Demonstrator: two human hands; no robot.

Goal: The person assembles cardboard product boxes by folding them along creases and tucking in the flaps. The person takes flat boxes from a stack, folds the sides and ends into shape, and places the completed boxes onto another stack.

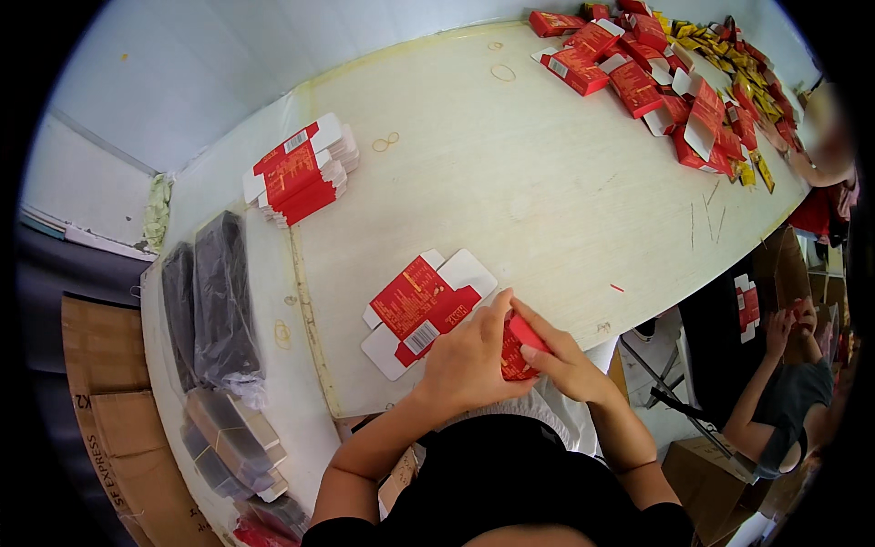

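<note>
Between my two hands, close to the table's front edge, is a small red carton (519, 357) with gold print, partly covered by my fingers. My left hand (467, 360) grips it from the left, fingers bent around its far side. On the right, my right hand (558, 351) holds the same carton, its thumb against the red side. Just left of my hands lies a flattened red-and-white carton (415, 301) with white flaps and a barcode. The left wrist overlaps its near edge.
A stack of flat cartons (299, 173) stands at far left. Dark plastic-wrapped packs (223, 296) and banded clear boxes (232, 438) line the left side. Folded red cartons (633, 82) and yellow sachets (752, 77) pile up far right. Two other people (784, 410) work at the right.
</note>
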